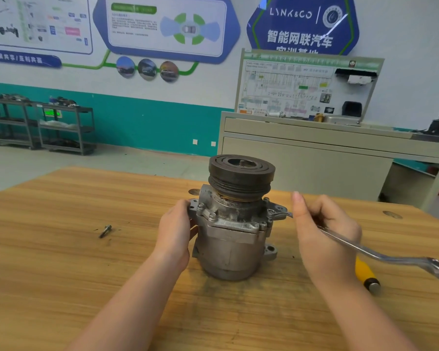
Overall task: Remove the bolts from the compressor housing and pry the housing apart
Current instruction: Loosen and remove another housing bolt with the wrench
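Gripping wrench — compressor (wall: "LYNK&CO")

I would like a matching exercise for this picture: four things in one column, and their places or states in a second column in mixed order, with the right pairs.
Things:
1. compressor
2. wrench
3. loose bolt
4. screwdriver

Places or states:
A. lies alone on the table, left of the left hand
B. stands upright, pulley on top
C. lies behind the right hand, yellow handle
D. held in the right hand, its end at a bolt

Pairs: 1-B, 2-D, 3-A, 4-C
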### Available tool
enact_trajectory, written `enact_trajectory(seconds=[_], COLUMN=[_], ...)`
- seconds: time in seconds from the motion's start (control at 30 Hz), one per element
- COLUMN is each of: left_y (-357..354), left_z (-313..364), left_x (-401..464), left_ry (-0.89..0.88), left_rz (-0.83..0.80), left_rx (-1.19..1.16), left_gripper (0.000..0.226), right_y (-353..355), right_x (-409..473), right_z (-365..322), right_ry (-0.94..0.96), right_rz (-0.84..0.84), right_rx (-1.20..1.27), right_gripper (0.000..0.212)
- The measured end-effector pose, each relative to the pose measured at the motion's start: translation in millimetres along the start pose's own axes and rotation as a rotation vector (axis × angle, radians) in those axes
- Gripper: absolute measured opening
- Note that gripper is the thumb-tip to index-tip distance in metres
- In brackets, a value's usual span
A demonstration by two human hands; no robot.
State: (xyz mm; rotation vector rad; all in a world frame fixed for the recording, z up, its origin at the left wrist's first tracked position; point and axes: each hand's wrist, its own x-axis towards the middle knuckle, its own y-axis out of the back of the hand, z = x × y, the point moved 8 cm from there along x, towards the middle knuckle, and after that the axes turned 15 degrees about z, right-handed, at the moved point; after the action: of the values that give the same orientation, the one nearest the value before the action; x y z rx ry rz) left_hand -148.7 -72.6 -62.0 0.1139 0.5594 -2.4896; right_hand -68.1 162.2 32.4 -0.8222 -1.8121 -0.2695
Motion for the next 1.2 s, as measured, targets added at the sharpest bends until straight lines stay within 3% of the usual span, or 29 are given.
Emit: enact_trajectory(seconds=[0.1, 0.13, 0.23, 0.3, 0.47, 0.57, 0.63, 0.73, 0.8, 0.9, 1.0, 1.2], left_y=[0, 0, -1, -2, -4, -4, -4, -4, -4, -4, -4, -5], left_z=[0, 0, 1, 1, 2, 1, 1, 0, 0, 0, 0, 0], left_x=[1, 1, 1, 0, -2, -2, -2, 0, 0, 1, 1, 2], left_ry=[-0.011, -0.015, -0.025, -0.05, -0.08, -0.08, -0.081, -0.084, -0.086, -0.09, -0.096, -0.106], left_rz=[0.001, 0.003, -0.003, -0.024, -0.045, -0.045, -0.049, -0.045, -0.05, -0.05, -0.047, -0.054], left_rx=[0.027, 0.03, 0.03, 0.037, 0.079, 0.087, 0.086, 0.096, 0.098, 0.099, 0.109, 0.116], left_gripper=[0.029, 0.029, 0.029, 0.027, 0.022, 0.023, 0.023, 0.024, 0.025, 0.025, 0.025, 0.027], right_y=[-21, -28, -35, -25, -8, -13, -26, -29, -18, -1, 3, 0], right_x=[-1, -3, -16, -16, 1, 5, -11, -21, -10, 10, 8, -5], right_z=[8, 2, -54, -54, 5, 52, 74, 84, 84, 63, 37, -14], right_ry=[-0.139, -0.102, 0.43, 0.413, -0.1, -0.704, -1.108, -1.322, -1.197, -0.778, -0.47, 0.005], right_rz=[-0.071, -0.105, -0.125, -0.093, -0.134, -0.135, -0.149, -0.055, 0.045, 0.052, 0.011, -0.012], right_rx=[-0.077, -0.139, -0.349, -0.303, 0.12, 0.324, 0.476, 0.6, 0.608, 0.4, 0.185, 0.026], right_gripper=[0.046, 0.046, 0.043, 0.041, 0.04, 0.039, 0.023, 0.024, 0.031, 0.047, 0.045, 0.045])
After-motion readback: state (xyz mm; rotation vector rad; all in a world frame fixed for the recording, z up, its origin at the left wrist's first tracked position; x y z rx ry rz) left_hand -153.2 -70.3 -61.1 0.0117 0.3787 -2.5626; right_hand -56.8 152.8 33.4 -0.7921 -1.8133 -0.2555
